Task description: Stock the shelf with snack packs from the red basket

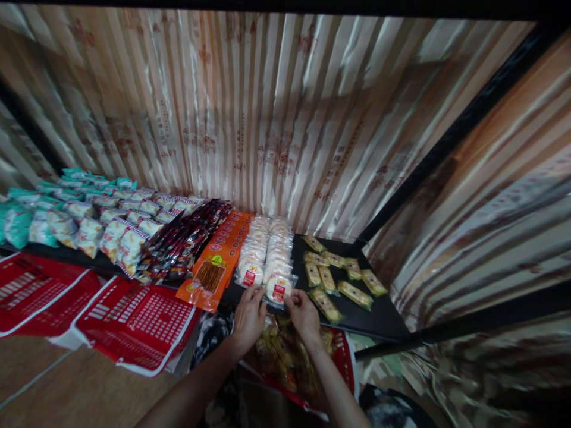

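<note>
Two overlapping rows of clear-wrapped white rice crackers lie on the black shelf (379,315). The front rice cracker packet (280,289) of the right row has a red label and sits between my hands. My left hand (250,318) pinches at its lower left corner, while the fingers of my right hand (304,316) close on its right edge. Beside the left row lies an orange snack packet (214,261) with brown sticks pictured on it. Small yellow-wrapped snacks (327,278) are scattered on the shelf to the right.
Dark red snack packets (182,238), white snack bags (118,238) and teal bags (18,226) fill the shelf's left. Below stand red baskets (138,321); another red basket (350,356) under my arms holds yellow packets. Dark frame bars (446,148) and printed sheeting (267,107) enclose the shelf.
</note>
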Demonstrator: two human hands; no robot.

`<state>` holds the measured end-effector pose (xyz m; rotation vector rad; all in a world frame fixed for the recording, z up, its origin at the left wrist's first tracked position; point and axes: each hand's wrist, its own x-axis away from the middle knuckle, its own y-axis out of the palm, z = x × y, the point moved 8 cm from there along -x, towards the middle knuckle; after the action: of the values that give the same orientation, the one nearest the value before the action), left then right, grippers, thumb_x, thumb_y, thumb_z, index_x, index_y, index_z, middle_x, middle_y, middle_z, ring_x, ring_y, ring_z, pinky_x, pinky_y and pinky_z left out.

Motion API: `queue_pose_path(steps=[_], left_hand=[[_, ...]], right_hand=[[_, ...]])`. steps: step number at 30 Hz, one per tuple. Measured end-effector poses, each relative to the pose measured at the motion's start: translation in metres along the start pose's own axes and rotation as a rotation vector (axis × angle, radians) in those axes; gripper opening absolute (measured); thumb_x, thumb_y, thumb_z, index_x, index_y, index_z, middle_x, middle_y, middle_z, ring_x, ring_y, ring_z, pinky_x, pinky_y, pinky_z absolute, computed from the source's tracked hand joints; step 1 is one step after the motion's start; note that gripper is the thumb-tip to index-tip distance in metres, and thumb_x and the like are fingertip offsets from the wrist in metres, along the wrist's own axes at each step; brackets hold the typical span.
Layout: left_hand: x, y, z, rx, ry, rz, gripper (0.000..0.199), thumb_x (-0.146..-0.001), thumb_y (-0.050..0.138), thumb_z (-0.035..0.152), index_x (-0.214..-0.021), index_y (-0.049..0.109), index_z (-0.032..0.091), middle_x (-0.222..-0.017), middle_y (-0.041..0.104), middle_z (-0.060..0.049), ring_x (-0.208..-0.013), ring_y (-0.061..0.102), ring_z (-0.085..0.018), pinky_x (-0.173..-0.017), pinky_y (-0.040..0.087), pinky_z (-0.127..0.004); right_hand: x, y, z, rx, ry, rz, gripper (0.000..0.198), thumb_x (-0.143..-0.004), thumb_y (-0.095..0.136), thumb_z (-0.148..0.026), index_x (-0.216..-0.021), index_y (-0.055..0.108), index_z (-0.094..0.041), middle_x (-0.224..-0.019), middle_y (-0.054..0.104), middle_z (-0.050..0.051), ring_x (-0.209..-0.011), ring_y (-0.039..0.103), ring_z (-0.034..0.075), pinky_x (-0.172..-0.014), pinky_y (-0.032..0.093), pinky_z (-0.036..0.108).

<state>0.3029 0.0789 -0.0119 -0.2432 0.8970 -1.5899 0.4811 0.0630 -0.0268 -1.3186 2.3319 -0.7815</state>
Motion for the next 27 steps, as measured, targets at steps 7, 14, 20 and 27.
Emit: queue_pose_path(steps=[7,14,20,27], left_hand=[[0.000,0.006,0.004,-0.020,0.049,-0.039,0.036,-0.080,0.045,0.010,-0.113,0.056,0.017,-0.120,0.053,-0.008,-0.114,0.046,-0.021,-0.100,0.040,-0.037],[0.037,0.011,-0.009,-0.004,0.022,-0.069,0.032,-0.082,0.032,0.008,-0.091,0.061,0.018,-0.093,0.058,-0.006,-0.095,0.054,-0.016,-0.088,0.045,-0.029],[0.066,0.044,-0.037,-0.082,-0.004,-0.184,0.036,-0.078,0.038,0.009,-0.106,0.060,0.015,-0.118,0.056,-0.011,-0.113,0.048,-0.022,-0.097,0.040,-0.036],[0.034,0.071,-0.060,-0.046,-0.095,-0.327,0.038,-0.077,0.043,0.012,-0.112,0.059,0.017,-0.113,0.061,-0.012,-0.114,0.048,-0.027,-0.101,0.031,-0.047]], right_hand=[[-0.003,0.004,-0.012,0.008,-0.026,-0.015,0.034,-0.072,0.053,-0.043,-0.090,0.060,-0.016,-0.075,0.065,0.006,-0.060,0.059,0.017,-0.059,0.044,0.028],[0.045,-0.010,0.001,-0.198,-0.095,0.089,0.044,-0.081,0.044,-0.050,-0.103,0.056,-0.014,-0.075,0.063,0.004,-0.062,0.057,0.015,-0.061,0.046,0.025],[0.081,0.048,0.040,0.038,-0.170,-0.311,0.035,-0.085,0.036,-0.036,-0.100,0.063,-0.018,-0.100,0.068,0.009,-0.090,0.064,0.020,-0.081,0.048,0.031],[0.037,0.083,0.040,0.276,-0.235,-0.325,0.037,-0.083,0.038,-0.024,-0.106,0.065,-0.015,-0.110,0.065,0.014,-0.115,0.052,0.027,-0.101,0.035,0.042]])
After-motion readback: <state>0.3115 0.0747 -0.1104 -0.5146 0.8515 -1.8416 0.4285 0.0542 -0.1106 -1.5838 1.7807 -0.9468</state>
